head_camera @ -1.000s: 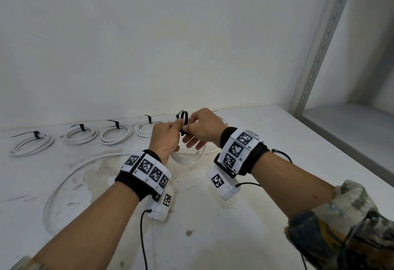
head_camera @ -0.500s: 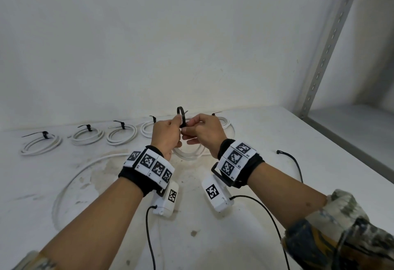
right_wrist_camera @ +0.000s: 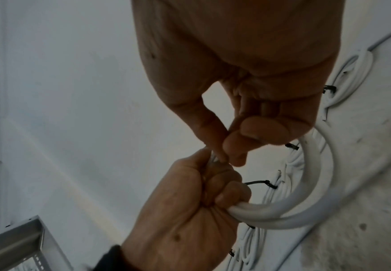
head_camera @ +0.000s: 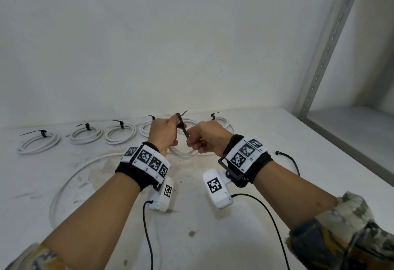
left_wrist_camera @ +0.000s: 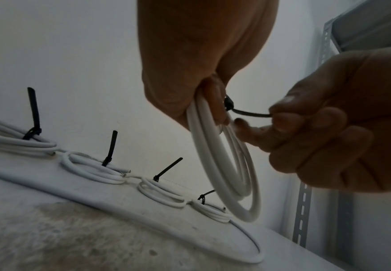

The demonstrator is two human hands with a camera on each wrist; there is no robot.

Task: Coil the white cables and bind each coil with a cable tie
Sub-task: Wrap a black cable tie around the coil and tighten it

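My left hand (head_camera: 165,133) grips a white cable coil (left_wrist_camera: 227,165) at its top and holds it above the table; the coil (head_camera: 181,152) hangs below both hands. A black cable tie (head_camera: 183,126) is looped round the coil's top. My right hand (head_camera: 204,139) pinches the tie's tail (left_wrist_camera: 251,114) between thumb and forefinger and holds it taut to the right. In the right wrist view the left hand (right_wrist_camera: 190,210) clasps the coil (right_wrist_camera: 282,216); the tie there is hidden by fingers.
Several bound white coils with black ties (head_camera: 39,142) lie in a row along the back wall (head_camera: 191,35). A long loose white cable (head_camera: 70,178) curves over the stained table (head_camera: 213,237). A metal shelf upright (head_camera: 326,46) stands at the right.
The tie's open loop has been drawn smaller. My right hand has moved right and down with the tail, so the hands now stand apart.
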